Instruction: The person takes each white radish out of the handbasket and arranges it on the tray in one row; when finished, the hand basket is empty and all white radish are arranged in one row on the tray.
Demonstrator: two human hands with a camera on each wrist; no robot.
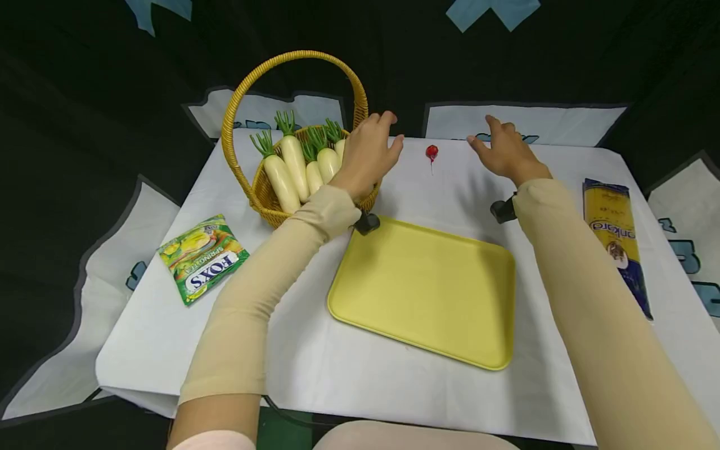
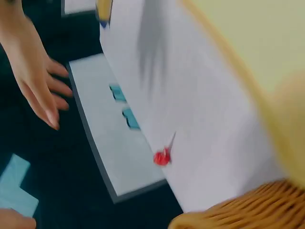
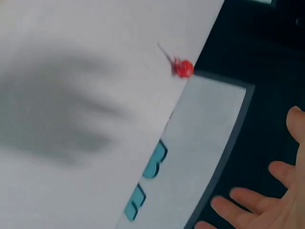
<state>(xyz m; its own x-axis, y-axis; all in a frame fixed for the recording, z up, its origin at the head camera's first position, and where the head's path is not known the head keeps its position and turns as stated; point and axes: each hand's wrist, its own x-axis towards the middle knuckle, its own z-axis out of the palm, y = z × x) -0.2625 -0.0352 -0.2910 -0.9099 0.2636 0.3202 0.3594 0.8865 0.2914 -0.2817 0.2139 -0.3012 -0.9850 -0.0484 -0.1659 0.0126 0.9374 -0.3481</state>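
My left hand (image 1: 368, 153) hovers over the right side of a wicker basket (image 1: 267, 197), fingers extended and holding nothing. Several white radishes with green tops (image 1: 281, 181) lie in that basket, partly hidden by the hand and sleeve. My right hand (image 1: 506, 150) is raised above the far right part of the table, its fingers spread and nothing in them. Between the hands, near the table's far edge, lies a red lollipop (image 1: 432, 152) with its stick toward me. The right wrist view shows the same lollipop (image 3: 183, 68) apart from the fingers.
A yellow tray (image 1: 422, 287) lies mid-table, right of the basket. At the left is a green Fox's candy packet (image 1: 204, 257). A yellow and blue packet (image 1: 615, 237) sits along the right side, partly behind my right forearm. The basket's tall handle (image 1: 292, 55) arches upward.
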